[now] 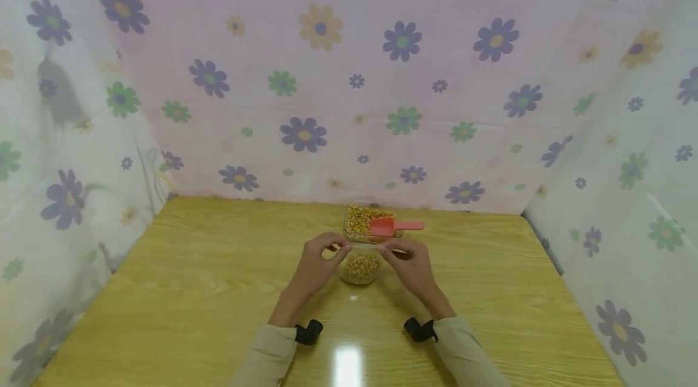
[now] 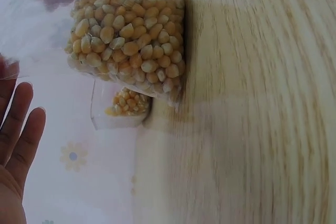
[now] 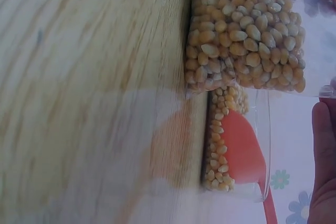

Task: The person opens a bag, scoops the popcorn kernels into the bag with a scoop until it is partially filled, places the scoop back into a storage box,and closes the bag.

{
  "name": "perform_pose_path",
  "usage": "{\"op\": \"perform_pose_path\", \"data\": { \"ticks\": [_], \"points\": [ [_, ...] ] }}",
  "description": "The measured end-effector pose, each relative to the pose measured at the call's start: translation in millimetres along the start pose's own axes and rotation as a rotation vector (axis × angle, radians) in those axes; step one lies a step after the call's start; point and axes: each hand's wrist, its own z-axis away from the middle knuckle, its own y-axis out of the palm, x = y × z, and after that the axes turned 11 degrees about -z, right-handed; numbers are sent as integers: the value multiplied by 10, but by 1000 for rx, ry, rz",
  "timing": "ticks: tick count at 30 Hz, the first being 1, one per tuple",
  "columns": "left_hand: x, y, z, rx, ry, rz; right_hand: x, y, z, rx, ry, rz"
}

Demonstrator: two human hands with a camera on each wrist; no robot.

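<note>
A clear plastic bag (image 1: 361,268) of corn kernels stands upright on the wooden table. My left hand (image 1: 320,263) pinches the left end of the bag's top edge between thumb and fingertips. At the other end, my right hand (image 1: 410,266) pinches the same edge, so the top is stretched straight between both hands. Kernels fill the lower part of the bag (image 2: 128,35) in the left wrist view, with clear empty film above them. The remaining left fingers (image 2: 22,135) extend past the bag's edge. In the right wrist view, the right hand (image 3: 324,156) is partly cut off by the frame.
Just behind the bag sits a clear rectangular container (image 1: 347,223) partly filled with corn kernels. A red scoop (image 1: 383,227) lies in it, its handle sticking out to the right. Flower-printed cloth (image 1: 349,102) walls the back and sides of the table (image 1: 218,290).
</note>
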Motion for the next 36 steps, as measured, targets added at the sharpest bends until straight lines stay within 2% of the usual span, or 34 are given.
{"op": "perform_pose_path", "data": {
  "ticks": [4, 9, 20, 23, 27, 30, 36],
  "points": [
    [9, 16, 3, 2, 19, -26, -57, -28, 13, -1, 8, 23],
    [22, 27, 16, -8, 30, 8, -214, -56, 20, 5, 34, -18],
    [-16, 76, -6, 39, 12, 66, -225, 3, -3, 20, 2, 36],
    [-12, 100, -7, 21, 10, 43, -180, 22, -7, 27, -1, 57],
    [-5, 117, -6, 11, 20, 23, -15, 71, -20, 54, -5, 45],
    [-7, 122, -4, 19, 22, 30, 85, 102, -33, 80, -19, 49],
    [-29, 146, -29, 58, 28, 65, 112, 112, -56, 125, -47, 38]
  ]
}}
